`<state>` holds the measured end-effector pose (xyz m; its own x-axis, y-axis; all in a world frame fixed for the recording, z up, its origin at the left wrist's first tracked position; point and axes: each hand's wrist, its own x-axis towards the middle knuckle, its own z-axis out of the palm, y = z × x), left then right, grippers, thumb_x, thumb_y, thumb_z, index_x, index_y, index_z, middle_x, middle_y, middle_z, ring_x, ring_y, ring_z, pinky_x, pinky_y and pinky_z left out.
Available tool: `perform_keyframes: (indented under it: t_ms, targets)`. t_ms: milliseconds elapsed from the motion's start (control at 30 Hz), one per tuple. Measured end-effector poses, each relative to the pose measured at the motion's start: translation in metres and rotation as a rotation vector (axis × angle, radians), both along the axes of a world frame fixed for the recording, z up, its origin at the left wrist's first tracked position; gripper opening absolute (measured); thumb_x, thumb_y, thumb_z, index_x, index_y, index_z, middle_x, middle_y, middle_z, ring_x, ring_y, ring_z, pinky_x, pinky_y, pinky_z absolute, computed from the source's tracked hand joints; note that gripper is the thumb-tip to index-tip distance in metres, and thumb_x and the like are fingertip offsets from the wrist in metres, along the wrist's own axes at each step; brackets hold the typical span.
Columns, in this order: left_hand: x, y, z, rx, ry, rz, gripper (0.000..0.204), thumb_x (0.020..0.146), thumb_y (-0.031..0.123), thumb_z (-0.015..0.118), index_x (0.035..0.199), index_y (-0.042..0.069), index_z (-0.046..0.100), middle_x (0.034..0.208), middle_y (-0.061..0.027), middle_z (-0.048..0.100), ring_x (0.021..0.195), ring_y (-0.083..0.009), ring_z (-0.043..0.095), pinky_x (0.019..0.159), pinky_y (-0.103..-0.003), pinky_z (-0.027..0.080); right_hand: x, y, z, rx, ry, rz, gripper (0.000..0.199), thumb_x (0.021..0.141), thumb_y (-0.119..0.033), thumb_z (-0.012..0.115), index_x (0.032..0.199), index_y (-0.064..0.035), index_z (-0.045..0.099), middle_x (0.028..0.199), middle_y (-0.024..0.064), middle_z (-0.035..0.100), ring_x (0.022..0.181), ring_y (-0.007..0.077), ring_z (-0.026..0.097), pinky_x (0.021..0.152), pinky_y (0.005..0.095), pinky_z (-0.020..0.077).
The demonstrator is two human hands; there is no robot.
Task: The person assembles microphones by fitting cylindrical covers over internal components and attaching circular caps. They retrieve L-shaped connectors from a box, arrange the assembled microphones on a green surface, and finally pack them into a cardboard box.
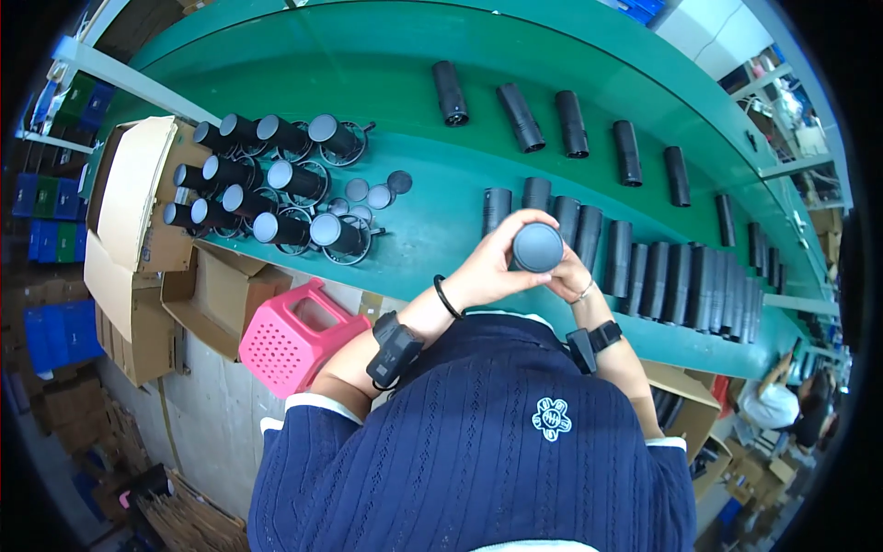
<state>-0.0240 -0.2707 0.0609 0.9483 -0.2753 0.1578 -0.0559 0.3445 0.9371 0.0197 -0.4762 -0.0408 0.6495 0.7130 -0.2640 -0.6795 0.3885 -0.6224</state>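
Close in front of my body I hold a black cylinder, its round dark-grey end turned up toward me. My left hand wraps it from the left, thumb and fingers around the upper end. My right hand grips it from the right and below, its fingertips partly hidden behind the cylinder. Just beyond my hands, several black tubes stand in a row on the green bench. To the left lie several loose round grey discs.
Several grey-capped black cylinders with ring-shaped frames stand at the bench's left end. More black tubes lie toward the back. A pink stool and open cardboard boxes are at lower left. Other people are at far right.
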Motion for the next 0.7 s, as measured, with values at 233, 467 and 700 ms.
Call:
perform_keyframes:
  t_ms: [233,467,700]
  targets:
    - [-0.004,-0.016,0.000,0.004,-0.033,-0.098,0.047,0.077,0.010,0.070,0.119,0.007,0.049,0.117,-0.0037,0.047,0.108,-0.0133,0.048,0.096,-0.030,0.039,0.006,0.010,0.017,-0.066,0.005,-0.032,0.067,0.070,0.006,0.072,0.126,-0.0129,0.041,0.118,0.0028,0.054,0.110,0.0170,0.054,0.092,0.0302,0.0479]
    - [0.022,0.006,-0.024,-0.521,0.291,0.082,0.023,0.093,0.017,0.048,0.108,0.000,0.054,0.107,-0.0108,0.058,0.101,-0.0178,0.055,0.091,-0.032,0.043,0.003,0.000,0.027,-0.194,-0.130,-0.031,0.070,0.063,0.013,0.071,0.121,-0.0122,0.042,0.117,0.0029,0.048,0.109,0.0171,0.051,0.089,0.0285,0.0486]
    - [0.015,0.004,-0.018,-0.068,0.015,-0.052,0.041,0.080,0.018,0.068,0.114,0.002,0.052,0.112,-0.0065,0.054,0.107,-0.0156,0.051,0.095,-0.031,0.039,0.010,0.002,0.019,-0.346,-0.346,-0.053,0.068,0.062,0.016,0.069,0.119,-0.0090,0.042,0.123,0.0060,0.046,0.117,0.0192,0.046,0.099,0.0320,0.0409]
